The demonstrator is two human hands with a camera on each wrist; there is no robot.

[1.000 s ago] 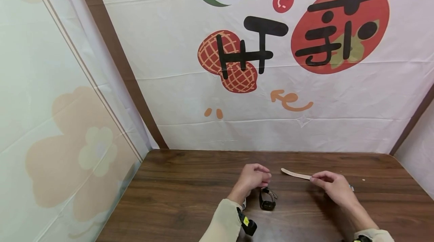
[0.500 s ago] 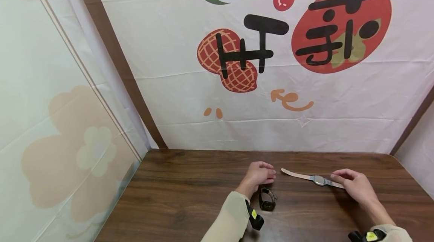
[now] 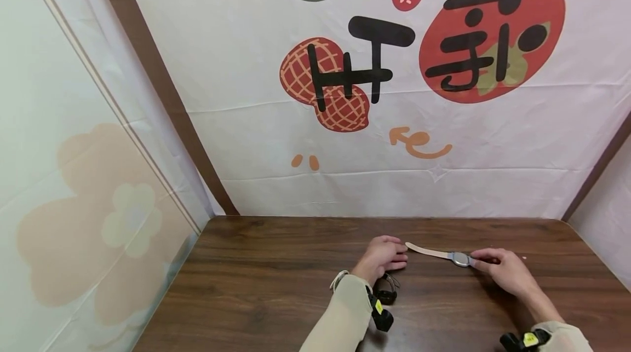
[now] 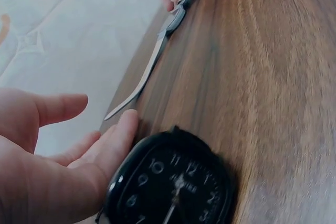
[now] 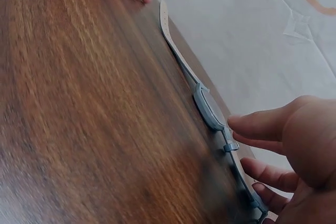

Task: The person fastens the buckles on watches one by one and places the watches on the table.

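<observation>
Your right hand (image 3: 505,271) has slid left along the pale watch (image 3: 460,259) on the far worktop (image 3: 305,237), its pinch unclear, while your left hand (image 3: 383,256), fingers loose, nears the watch's left end, suggesting you're adjusting how it lies.

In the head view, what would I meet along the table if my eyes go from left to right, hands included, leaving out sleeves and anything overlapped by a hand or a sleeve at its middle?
Left hand, pale watch, right hand.
</observation>
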